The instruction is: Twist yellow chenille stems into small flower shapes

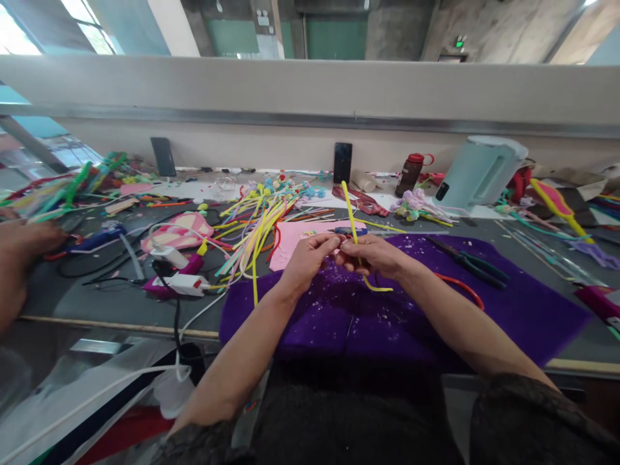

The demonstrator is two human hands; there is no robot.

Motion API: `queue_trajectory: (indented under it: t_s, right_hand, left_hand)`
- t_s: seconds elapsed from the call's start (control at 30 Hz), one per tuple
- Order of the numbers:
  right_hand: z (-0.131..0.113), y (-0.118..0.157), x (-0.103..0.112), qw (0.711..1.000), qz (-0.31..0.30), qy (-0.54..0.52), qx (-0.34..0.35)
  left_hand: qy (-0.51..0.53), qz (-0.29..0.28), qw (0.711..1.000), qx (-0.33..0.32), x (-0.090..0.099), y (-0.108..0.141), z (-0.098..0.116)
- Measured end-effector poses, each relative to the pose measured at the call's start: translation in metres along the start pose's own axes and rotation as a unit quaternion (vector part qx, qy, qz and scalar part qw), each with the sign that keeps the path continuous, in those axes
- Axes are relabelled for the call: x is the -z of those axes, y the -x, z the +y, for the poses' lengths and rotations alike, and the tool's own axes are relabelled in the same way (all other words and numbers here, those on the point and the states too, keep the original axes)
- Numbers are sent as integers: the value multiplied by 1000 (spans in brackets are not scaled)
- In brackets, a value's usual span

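My left hand (306, 259) and my right hand (375, 255) meet above a purple cloth (310, 323), fingertips nearly touching. A long yellow pipe cleaner (350, 208) passes through my right hand, rising above its fingers and curling out below them. With thumb and finger my left hand pinches something small and reddish, too small to make out. Just behind my hands lie a pink sheet (285, 242) and a blue-handled tool (357, 230). To the right, dark-handled pliers (479, 266) and a red pipe cleaner (469, 287) rest on the cloth.
Bundled pipe-cleaner flowers (261, 223) lie left of centre. Nearby are power strips (154, 287) with trailing cables. A kettle (484, 173), a bottle (411, 174) and a phone (342, 163) stand along the back. Another person's hand (31, 242) is at far left.
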State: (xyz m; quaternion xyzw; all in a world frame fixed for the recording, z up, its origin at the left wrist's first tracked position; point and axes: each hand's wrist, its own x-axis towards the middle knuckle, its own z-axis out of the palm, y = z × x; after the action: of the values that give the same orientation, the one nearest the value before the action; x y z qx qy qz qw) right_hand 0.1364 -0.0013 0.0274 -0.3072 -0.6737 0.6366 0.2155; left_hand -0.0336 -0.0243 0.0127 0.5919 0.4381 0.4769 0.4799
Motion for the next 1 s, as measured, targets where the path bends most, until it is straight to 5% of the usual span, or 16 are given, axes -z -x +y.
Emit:
queue_trajectory:
  t_s: [0.23,0.37,0.63,0.87,1.0]
  right_hand:
    - [35,-17,0,994,-4,-59,-95]
    - [35,-17,-4,996,-10,-37,-75]
    - [26,-5,-4,998,-13,38,-47]
    - [20,1,-11,993,-58,101,-37]
    - [23,2,-20,986,-56,159,8]
  left_hand:
    - [162,-21,984,70,-16,-23,-18]
    - [221,66,971,62,-5,-29,-25]
    - [383,242,890,47,44,-43,-28]
    - [391,239,887,54,45,-41,-26]
    - [360,166,916,55,32,-35,-22]
